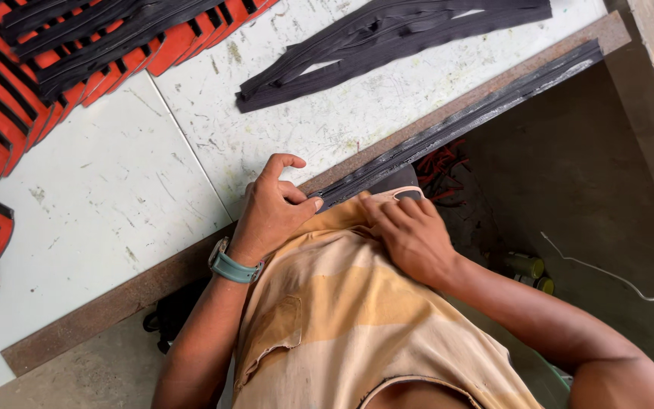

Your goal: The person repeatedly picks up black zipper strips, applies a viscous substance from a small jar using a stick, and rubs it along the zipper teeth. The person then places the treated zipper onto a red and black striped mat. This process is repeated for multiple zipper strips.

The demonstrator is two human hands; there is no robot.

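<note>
Long black rubbery strip point(456, 125) lying along the worn white table's brown edge point(115, 303), long axis running up-right, left hand point(270, 216) pinching its near end, right hand point(410, 235) fingers loosely curled, seemingly pressing cloth against the belly, orange-and-black pieces point(9, 98) stacked far left.

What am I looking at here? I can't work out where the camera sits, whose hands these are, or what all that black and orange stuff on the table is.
The camera is worn on a person's head and looks straight down, so you see their own chest and arms. There is no machine, only two bare hands.

The left hand, with a teal wristband, pinches the end of a long black strip that lies along the table edge. The right hand rests against the person's tan shirt, near the same strip end.

On the white tabletop lie a loose bundle of black strips and, at the left, overlapping orange pieces with black strips. Below the table, on the floor, stand small cans.
</note>
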